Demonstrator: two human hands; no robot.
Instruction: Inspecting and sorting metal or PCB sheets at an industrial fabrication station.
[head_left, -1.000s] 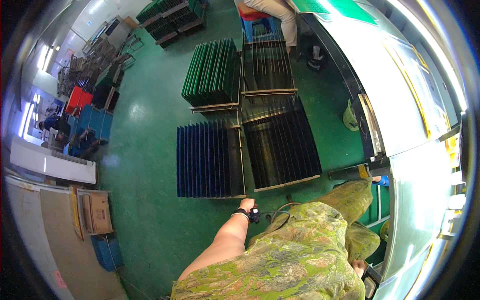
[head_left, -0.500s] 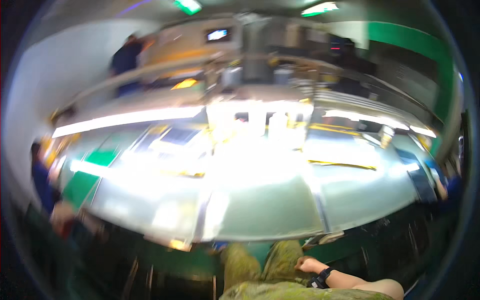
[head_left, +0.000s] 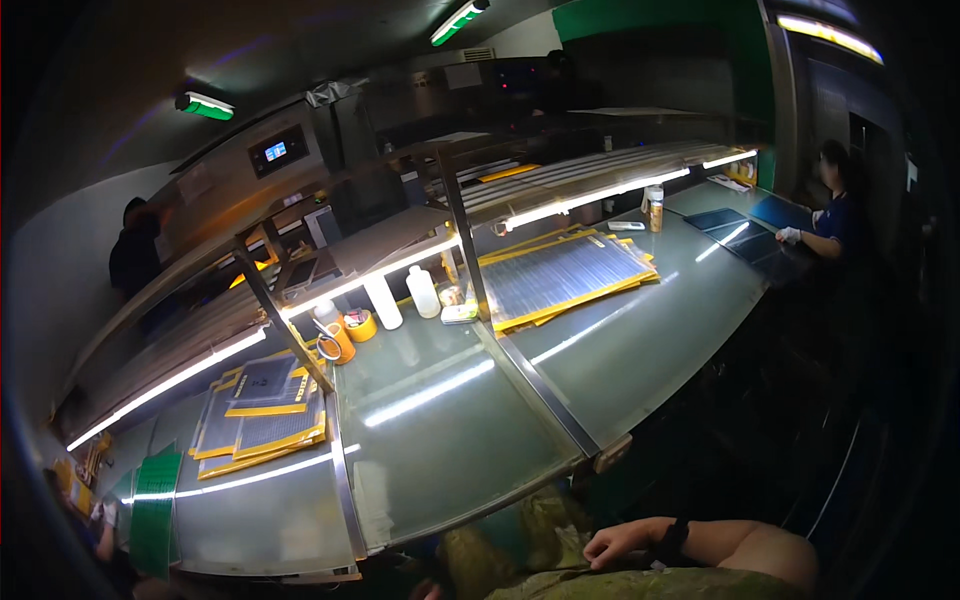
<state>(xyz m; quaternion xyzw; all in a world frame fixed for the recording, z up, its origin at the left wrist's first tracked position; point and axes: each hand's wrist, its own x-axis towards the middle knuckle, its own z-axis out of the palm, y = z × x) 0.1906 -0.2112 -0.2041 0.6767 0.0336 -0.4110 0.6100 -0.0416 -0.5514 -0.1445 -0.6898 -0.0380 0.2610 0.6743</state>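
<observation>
My right hand rests on my lap at the lower edge, with a dark band on its wrist. Its fingers are curled in, and I see nothing in them. A small patch of my left hand shows at the bottom rim, its fingers mostly hidden. Both hands are below the front edge of a glass-topped table. On the table's left part lies a pile of dark, yellow-edged framed sheets. A second pile of such sheets lies to the right.
White bottles and orange tape rolls stand under the lit shelf. Metal posts rise from the table. A person handles a dark panel at right. Another person's gloved hands are by a green sheet at far left.
The view has turned and tilted, and the blur and glare have gone. The piles and bottles now show clearly. My right hand stays on my lap.
</observation>
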